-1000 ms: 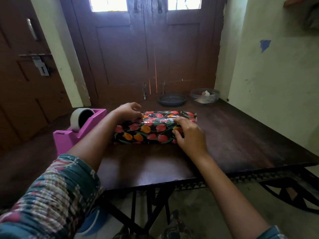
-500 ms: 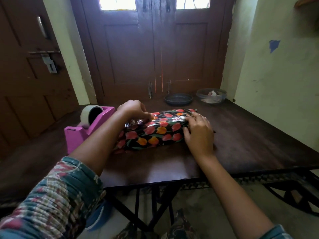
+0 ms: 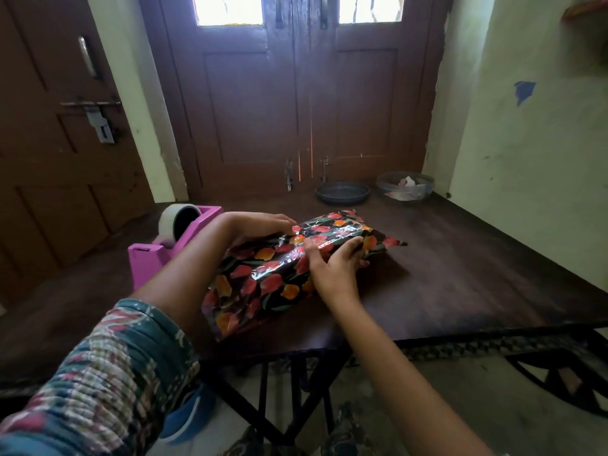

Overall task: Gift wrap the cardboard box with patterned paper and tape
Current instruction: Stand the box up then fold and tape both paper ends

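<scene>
Box (image 3: 260, 284) fully covered in paper, lies diagonal mid-tabletop (image 3: 460, 278), long axis 7 to 1 o'clock, end flap at 1 sticks out loose. Right hand (image 3: 332, 268) flat on top, fingers (image 3: 353, 243) spread and straight, pressing the glossy seam, gripping nothing, likely bedding the tape down. Left hand (image 3: 260, 223) rests on the box's 10 o'clock edge, fingers near straight, probably bracing so it can't slide. Dispenser (image 3: 148, 261) just beside at 9, handy for taping the ends. Dish (image 3: 342, 192) and bowl (image 3: 404, 185) well apart at 12 to 1
</scene>
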